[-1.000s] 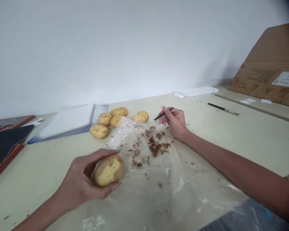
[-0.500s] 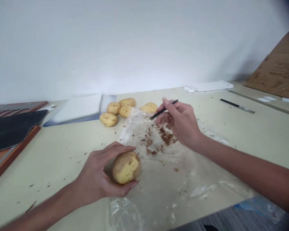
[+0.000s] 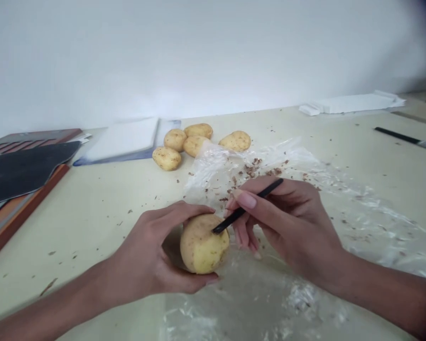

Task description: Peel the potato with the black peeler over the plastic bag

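Our left hand point(image 3: 163, 251) grasps the partly peeled potato point(image 3: 205, 244) above the plastic sheet point(image 3: 255, 284); our right hand point(image 3: 287, 222) pinches the slim black tool point(image 3: 248, 206), its tip at the potato's skin, nearer us than five potatoes point(image 3: 166, 158).

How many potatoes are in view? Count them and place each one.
6: held potato in the left hand; on the table, front potato, rear-left potato, rear-right potato and middle potato clustered, far-right potato apart. The hands could hide another.
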Tool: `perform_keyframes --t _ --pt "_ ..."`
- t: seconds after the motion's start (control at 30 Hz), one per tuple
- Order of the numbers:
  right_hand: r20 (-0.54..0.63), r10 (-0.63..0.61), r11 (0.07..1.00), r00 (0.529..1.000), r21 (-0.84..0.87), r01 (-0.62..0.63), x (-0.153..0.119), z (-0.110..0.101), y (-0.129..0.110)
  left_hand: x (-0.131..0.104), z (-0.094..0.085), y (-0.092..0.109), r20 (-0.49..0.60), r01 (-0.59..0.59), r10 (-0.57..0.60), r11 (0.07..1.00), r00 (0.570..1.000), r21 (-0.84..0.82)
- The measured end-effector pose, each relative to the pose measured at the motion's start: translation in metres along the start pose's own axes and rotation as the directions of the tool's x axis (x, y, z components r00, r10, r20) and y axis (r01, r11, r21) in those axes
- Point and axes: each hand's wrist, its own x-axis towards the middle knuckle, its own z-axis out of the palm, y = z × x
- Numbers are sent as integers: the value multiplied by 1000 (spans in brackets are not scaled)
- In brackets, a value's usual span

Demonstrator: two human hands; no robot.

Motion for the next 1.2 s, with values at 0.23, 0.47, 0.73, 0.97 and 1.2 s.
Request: perform_keyframes --t 0.23,0.47,0.73,0.97,1.2 --pt "5 9 998 1000 65 -9 1 -1 -7 8 -4 2 -46 -152 155 985 987 76" --pt "-13 35 999 999 -7 -35 -1 -10 -3 17 -4 11 1 -255 256 963 967 93" --pt "64 102 994 993 28 -104 1 -7 3 10 -3 15 -9 -183 183 983 983 6" --pt "74 176 984 982 -26 -174 -1 -13 3 12 -5 9 -15 -220 220 975 975 -42" --pt "129 221 971 967 65 -230 2 -7 7 9 -5 10 13 -275 275 961 961 5"
